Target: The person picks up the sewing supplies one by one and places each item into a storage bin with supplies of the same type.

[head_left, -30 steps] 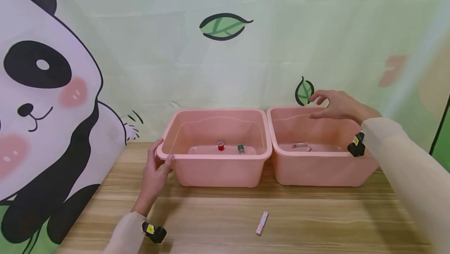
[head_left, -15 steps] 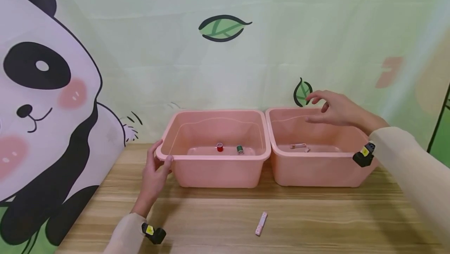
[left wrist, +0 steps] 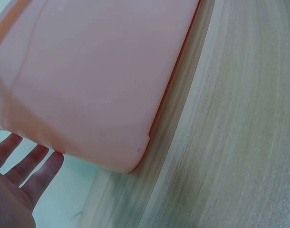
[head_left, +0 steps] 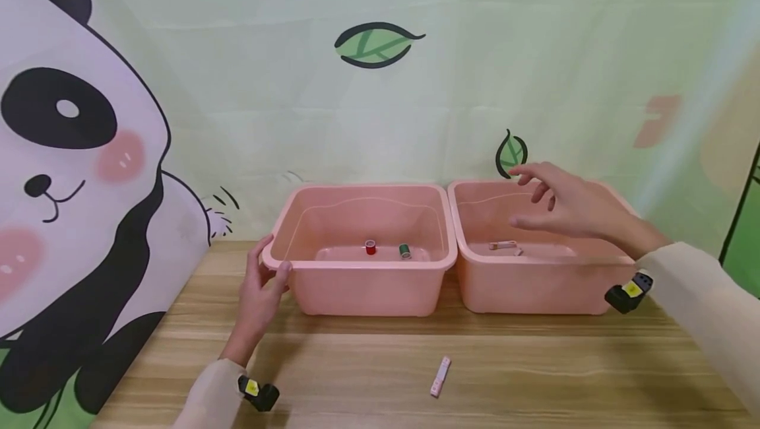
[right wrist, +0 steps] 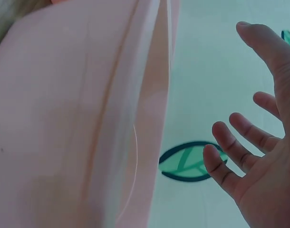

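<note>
Two pink plastic bins stand side by side in the head view. My left hand (head_left: 261, 294) grips the front left corner of the left bin (head_left: 371, 290), thumb at the rim and fingers along its side. In the left wrist view its fingertips (left wrist: 52, 164) meet the bin's wall. Inside lie a small red spool (head_left: 371, 248) and a green spool (head_left: 405, 251). Over the right bin (head_left: 540, 287) hovers my right hand (head_left: 572, 204), fingers spread and loosely bent, holding nothing. A slim pinkish item (head_left: 503, 245) and a smaller piece (head_left: 518, 252) lie in that bin.
On the wooden table (head_left: 356, 369), in front of the bins, lies a slim pink and white patterned stick (head_left: 441, 377). Right behind the bins hangs a pale green cloth backdrop (head_left: 267, 86) printed with a panda and leaves.
My right hand has come down and slightly toward me over the right bin, its fingers still apart. The left hand keeps its place on the left bin's corner.
</note>
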`<state>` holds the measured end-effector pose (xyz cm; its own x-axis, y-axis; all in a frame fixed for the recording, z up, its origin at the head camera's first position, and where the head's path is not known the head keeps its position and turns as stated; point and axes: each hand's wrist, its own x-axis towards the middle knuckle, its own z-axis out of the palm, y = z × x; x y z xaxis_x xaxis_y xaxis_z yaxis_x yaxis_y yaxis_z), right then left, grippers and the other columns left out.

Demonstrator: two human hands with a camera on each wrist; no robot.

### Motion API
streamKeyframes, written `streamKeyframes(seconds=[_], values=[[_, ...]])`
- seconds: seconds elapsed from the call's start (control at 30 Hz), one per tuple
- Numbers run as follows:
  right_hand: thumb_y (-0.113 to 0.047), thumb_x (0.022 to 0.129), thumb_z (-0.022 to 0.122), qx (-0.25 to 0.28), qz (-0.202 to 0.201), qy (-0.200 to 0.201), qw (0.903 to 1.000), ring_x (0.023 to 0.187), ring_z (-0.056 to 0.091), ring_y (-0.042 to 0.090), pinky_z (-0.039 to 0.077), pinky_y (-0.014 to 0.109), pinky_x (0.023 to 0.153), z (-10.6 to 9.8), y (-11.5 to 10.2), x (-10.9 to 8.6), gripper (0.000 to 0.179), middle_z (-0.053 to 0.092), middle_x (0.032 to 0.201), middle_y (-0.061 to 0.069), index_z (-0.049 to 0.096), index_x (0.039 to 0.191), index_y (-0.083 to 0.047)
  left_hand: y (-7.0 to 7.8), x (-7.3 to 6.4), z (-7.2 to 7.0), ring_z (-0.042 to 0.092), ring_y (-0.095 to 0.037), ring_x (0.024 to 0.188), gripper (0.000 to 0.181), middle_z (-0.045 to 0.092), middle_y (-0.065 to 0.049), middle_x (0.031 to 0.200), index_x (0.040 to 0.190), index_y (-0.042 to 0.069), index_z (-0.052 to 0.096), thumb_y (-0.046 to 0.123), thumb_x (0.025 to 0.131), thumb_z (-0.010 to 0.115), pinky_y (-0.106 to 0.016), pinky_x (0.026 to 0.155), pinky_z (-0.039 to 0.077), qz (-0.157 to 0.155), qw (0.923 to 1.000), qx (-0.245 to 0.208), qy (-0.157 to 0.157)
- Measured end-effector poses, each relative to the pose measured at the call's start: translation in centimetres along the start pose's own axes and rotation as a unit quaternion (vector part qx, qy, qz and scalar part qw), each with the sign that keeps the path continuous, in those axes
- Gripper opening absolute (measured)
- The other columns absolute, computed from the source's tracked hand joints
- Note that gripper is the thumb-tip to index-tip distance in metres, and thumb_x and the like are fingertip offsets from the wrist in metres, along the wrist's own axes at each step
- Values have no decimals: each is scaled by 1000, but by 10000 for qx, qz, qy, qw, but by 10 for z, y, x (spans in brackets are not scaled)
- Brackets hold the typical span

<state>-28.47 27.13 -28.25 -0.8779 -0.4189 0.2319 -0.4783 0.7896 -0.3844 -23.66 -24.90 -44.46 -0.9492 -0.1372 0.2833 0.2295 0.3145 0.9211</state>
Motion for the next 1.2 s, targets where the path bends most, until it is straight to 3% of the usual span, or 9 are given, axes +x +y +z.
streamKeyframes(seconds=[0.17, 0.33, 0.5, 0.73, 0.8, 0.87, 1.03, 1.1, 1.2], values=[[-77, 77, 72, -603, -70, 297, 9977, 97, 62, 7, 55, 38, 80, 4, -11, -13, 88, 58, 124, -16, 44, 150, -36, 11, -2, 0, 55, -30, 121, 63, 42, -11, 159, 161, 29, 25, 24, 107, 57, -48, 94, 58, -120, 9999, -5, -3], [-75, 76, 74, -570, -383, 477, 9965, 94, 60, 4, 55, 35, 79, 12, -17, -22, 83, 60, 119, -16, 48, 146, -39, 10, -2, 0, 55, -29, 121, 63, 42, -11, 159, 160, 31, 25, 27, 106, 57, -48, 94, 58, -77, 10000, -9, 5], [-65, 77, 81, -245, -681, 558, 9958, 94, 59, 7, 56, 36, 77, 22, -21, -29, 84, 59, 121, -13, 43, 149, -46, -1, 0, 1, 56, -27, 122, 64, 42, -7, 159, 160, 38, 25, 36, 105, 59, -47, 93, 59, 38, 10000, -5, 13], [-36, 77, 92, 555, -1211, 600, 9893, 91, 59, 11, 57, 31, 73, 41, -28, -39, 83, 59, 122, -5, 50, 147, -26, -6, 1, 1, 57, -27, 121, 62, 44, -5, 158, 158, 41, 26, 41, 104, 59, -36, 89, 61, 104, 9999, 56, 55], [-29, 74, 95, 756, -1337, 602, 9863, 90, 59, 12, 57, 31, 71, 47, -29, -42, 85, 59, 118, -5, 50, 146, -23, -5, 1, 0, 57, -28, 122, 63, 44, -5, 158, 158, 41, 26, 42, 104, 59, -38, 89, 60, 93, 9999, 57, 54], [-25, 73, 95, 920, -1385, 586, 9843, 89, 58, 14, 56, 31, 71, 52, -32, -45, 86, 58, 117, -5, 50, 146, -23, 6, -2, 1, 56, -29, 123, 64, 43, -7, 159, 159, 37, 26, 40, 105, 59, -41, 91, 59, 19, 10000, 41, 14], [-30, 75, 94, 1077, -1393, 458, 9833, 94, 58, 14, 55, 31, 77, 63, -38, -53, 87, 61, 118, -6, 47, 148, -27, 9, -2, 1, 55, -30, 125, 65, 41, -11, 160, 161, 32, 24, 35, 105, 59, -46, 94, 58, -81, 10000, -33, -36], [-33, 75, 94, 1081, -1428, 388, 9831, 97, 58, 14, 55, 31, 80, 67, -41, -56, 87, 60, 119, -5, 47, 148, -27, -2, 1, 0, 55, -29, 125, 65, 41, -8, 160, 160, 36, 24, 35, 105, 59, -46, 93, 58, -57, 10000, -51, -9], [-39, 77, 92, 1105, -1465, 244, 9827, 98, 58, 15, 54, 30, 79, 74, -45, -62, 85, 59, 118, -3, 48, 148, -25, -6, 2, 0, 56, -29, 126, 65, 41, -6, 160, 159, 39, 24, 36, 105, 59, -47, 93, 58, -28, 10000, -52, 5]])
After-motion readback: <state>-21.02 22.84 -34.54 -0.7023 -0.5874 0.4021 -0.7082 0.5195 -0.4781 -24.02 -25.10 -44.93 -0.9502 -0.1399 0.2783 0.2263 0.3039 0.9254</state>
